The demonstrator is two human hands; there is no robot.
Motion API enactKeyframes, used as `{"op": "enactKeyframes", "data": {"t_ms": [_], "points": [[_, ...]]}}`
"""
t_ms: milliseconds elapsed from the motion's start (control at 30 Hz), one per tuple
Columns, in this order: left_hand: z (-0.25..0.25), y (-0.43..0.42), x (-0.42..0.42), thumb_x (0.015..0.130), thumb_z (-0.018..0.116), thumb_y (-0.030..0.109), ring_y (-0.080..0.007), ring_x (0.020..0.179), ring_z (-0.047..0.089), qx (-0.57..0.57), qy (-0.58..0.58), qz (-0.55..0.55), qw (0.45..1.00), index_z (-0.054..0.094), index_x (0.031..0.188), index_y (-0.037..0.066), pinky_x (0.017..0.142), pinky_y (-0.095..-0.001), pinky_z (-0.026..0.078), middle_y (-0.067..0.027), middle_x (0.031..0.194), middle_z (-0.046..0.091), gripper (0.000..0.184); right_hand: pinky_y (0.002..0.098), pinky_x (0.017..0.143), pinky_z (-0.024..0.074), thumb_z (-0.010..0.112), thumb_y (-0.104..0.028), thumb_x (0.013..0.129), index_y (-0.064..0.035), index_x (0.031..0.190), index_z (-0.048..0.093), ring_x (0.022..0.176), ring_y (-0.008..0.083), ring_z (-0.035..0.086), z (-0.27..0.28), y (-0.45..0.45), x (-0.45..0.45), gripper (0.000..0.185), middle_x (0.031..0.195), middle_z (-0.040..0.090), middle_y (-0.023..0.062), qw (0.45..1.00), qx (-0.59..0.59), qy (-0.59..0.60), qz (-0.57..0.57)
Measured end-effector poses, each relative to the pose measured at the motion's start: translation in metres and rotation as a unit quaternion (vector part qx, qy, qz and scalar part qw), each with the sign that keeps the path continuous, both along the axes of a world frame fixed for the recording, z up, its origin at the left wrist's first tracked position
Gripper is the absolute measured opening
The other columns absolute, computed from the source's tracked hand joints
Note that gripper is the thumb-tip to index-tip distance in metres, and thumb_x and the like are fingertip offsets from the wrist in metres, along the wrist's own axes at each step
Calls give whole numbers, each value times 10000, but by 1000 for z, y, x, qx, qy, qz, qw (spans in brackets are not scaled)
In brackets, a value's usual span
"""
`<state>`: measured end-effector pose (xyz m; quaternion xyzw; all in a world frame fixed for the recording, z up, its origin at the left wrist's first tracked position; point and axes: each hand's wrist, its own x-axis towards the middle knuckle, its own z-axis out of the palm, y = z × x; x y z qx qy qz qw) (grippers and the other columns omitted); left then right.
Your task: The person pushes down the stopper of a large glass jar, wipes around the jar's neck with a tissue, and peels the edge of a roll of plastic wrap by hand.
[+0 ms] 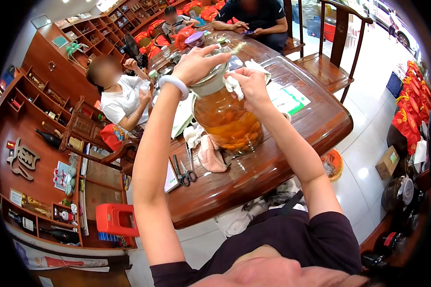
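Observation:
A large glass jar [227, 122] of amber liquid, with orange pieces at its bottom, stands upright near the front of the polished wooden table [282, 158]. My left hand [196, 64], below a pale bangle, rests on the jar's top with its fingers spread. At the right side of the jar's neck, my right hand [250, 88] pinches a white cloth [234, 87]. A pink cloth [213, 155] lies by the jar's base, beside a crumpled white cloth [193, 136]. Black-handled scissors [187, 177] lie to the left of them.
A person in white [122, 103] sits at the table's left side; others sit at the far end. Wooden chairs [337, 62] stand at right. A red stool [116, 219] is at lower left, and an orange bin [334, 165] is on the floor at right.

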<state>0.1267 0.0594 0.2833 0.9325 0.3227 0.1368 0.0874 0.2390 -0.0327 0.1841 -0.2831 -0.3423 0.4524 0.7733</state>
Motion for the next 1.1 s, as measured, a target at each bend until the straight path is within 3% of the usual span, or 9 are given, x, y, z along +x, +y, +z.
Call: {"op": "enactKeyframes", "data": {"t_ms": [33, 167, 200, 267, 300, 500, 667, 800, 1100], "points": [[-5, 1, 2, 776, 554, 512, -298, 1152, 429, -13, -55, 41, 998, 509, 1227, 106, 955, -346, 326, -197, 1203, 464, 609, 199, 379, 390, 655, -88, 763, 2, 729, 564, 469, 88, 515, 1, -1, -2, 133, 631, 581, 57, 1000, 4, -1, -9], [-3, -2, 2, 775, 553, 507, -295, 1166, 421, -10, -40, 48, 998, 500, 1233, 89, 973, -339, 312, -198, 1209, 468, 622, 199, 384, 380, 647, -72, 754, 7, 725, 568, 476, 80, 518, -3, 1, -11, 115, 617, 581, 55, 999, 22, -28, -36], [-2, -1, 1, 775, 553, 507, -295, 1166, 421, -11, -39, 48, 998, 500, 1233, 89, 973, -339, 312, -198, 1209, 468, 622, 196, 395, 382, 644, -67, 754, 8, 724, 570, 482, 75, 520, -6, 4, -13, 109, 617, 582, 51, 997, 25, -49, -48], [-1, 1, -2, 709, 490, 673, -367, 1224, 359, 15, 7, -32, 999, 463, 1282, 203, 1022, -402, 276, -209, 1316, 392, 742, 187, 425, 390, 643, -65, 752, 8, 723, 574, 498, 64, 524, -9, 6, -19, 105, 629, 589, 42, 997, 24, -49, -61], [-2, 5, -1, 726, 481, 658, -367, 1220, 363, 14, 8, -14, 1000, 469, 1276, 219, 1019, -404, 280, -209, 1315, 393, 703, 182, 437, 392, 645, -66, 751, 8, 723, 575, 503, 60, 525, -9, 6, -21, 106, 632, 590, 39, 996, 22, -59, -66], [-5, 4, 2, 744, 464, 651, -367, 1223, 361, 12, -9, 49, 999, 474, 1272, 218, 1016, -398, 282, -218, 1308, 398, 683, 185, 404, 395, 643, -67, 752, 3, 728, 572, 481, 69, 527, -7, 4, -20, 102, 639, 593, 48, 995, 13, -74, -67], [-4, 5, 0, 699, 486, 688, -370, 1230, 353, -1, -15, 20, 1000, 469, 1277, 211, 1020, -392, 277, -227, 1310, 393, 750, 195, 369, 398, 646, -68, 748, -5, 740, 557, 455, 87, 519, 0, -3, -16, 110, 622, 581, 55, 997, 16, 66, -29], [-3, 3, 3, 705, 479, 689, -367, 1234, 350, -5, -21, 49, 999, 469, 1278, 212, 1022, -391, 275, -226, 1318, 384, 745, 191, 367, 387, 645, -64, 754, -2, 728, 562, 448, 93, 514, 0, 1, -5, 107, 629, 584, 60, 999, 11, 3, -40], [-3, 3, 3, 715, 486, 671, -361, 1234, 352, 4, -24, 48, 999, 481, 1268, 212, 1023, -392, 273, -232, 1307, 393, 718, 202, 361, 374, 609, -59, 778, 8, 733, 564, 441, 105, 514, 6, -6, -15, 92, 626, 580, 69, 999, -16, 37, 3]]}}
